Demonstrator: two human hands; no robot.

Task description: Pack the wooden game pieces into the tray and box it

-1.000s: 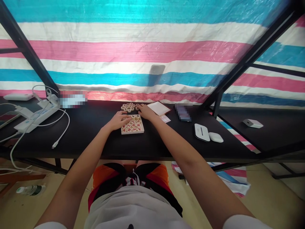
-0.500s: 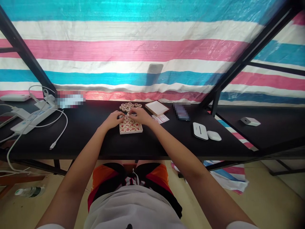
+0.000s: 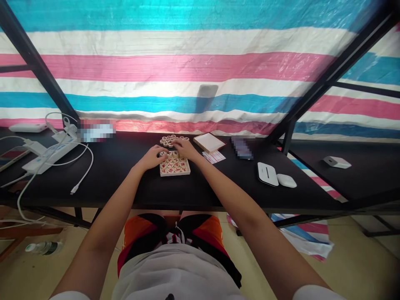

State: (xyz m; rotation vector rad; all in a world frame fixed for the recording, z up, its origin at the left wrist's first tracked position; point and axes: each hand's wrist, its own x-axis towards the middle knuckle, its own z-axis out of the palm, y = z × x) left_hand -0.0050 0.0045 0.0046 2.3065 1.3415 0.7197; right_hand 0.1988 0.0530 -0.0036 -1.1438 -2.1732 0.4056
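Observation:
A shallow white box (image 3: 175, 174) holds rows of round Chinese chess pieces (image 3: 176, 164) with red characters. My left hand (image 3: 151, 158) rests at the box's far left corner, thumb and index finger apart, fingertips touching the pieces there. My right hand (image 3: 186, 149) reaches over the far right edge of the box. Its fingers are spread apart, with the fingertips by the loose chess pieces (image 3: 170, 139) behind the box. The right hand covers part of the box's far row and some loose pieces.
A box lid (image 3: 209, 142) lies right of the pieces, over a printed paper (image 3: 215, 157). Farther right are a blurred dark object (image 3: 242, 148), a white device (image 3: 267, 174) and a white case (image 3: 286, 181). A power strip (image 3: 51, 155) with cables stands left on the black table (image 3: 200, 196).
My right hand has moved from the box's far row toward the loose pieces behind it. Dark-lettered pieces now show in the far row. The whole view has shifted slightly.

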